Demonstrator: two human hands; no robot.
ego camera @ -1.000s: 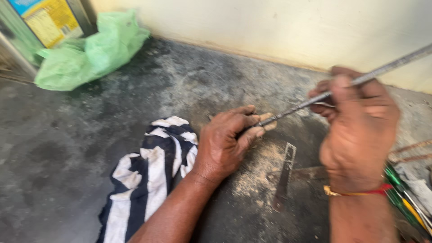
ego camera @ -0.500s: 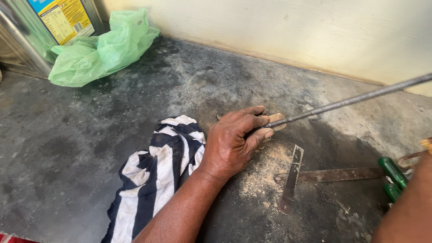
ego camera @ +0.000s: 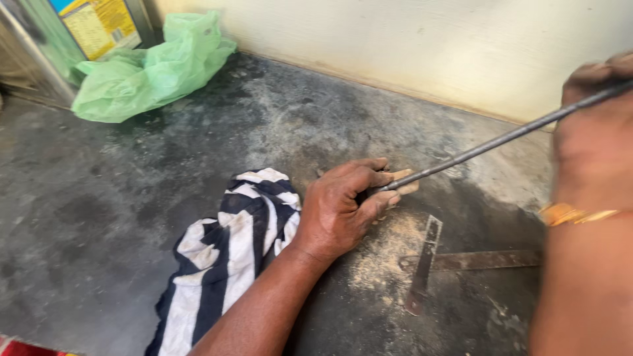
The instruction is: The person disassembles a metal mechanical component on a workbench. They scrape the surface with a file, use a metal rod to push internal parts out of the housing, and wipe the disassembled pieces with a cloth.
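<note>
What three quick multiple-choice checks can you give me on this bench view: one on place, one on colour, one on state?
1. Where does the striped cloth lie?
A. Under the left forearm
B. On the plastic bag
C. Against the wall

2. What colour is the plastic bag?
A. Red
B. Green
C. Black

3. How does the left hand sit?
A. Raised, open
B. Flat on the cloth
C. Closed on a small wooden piece on the floor

Answers:
1 A: the cloth runs beneath the arm.
2 B: the bag is pale green.
3 C: the fingers wrap the piece where the metal rod, held by the right hand, meets it.
</note>
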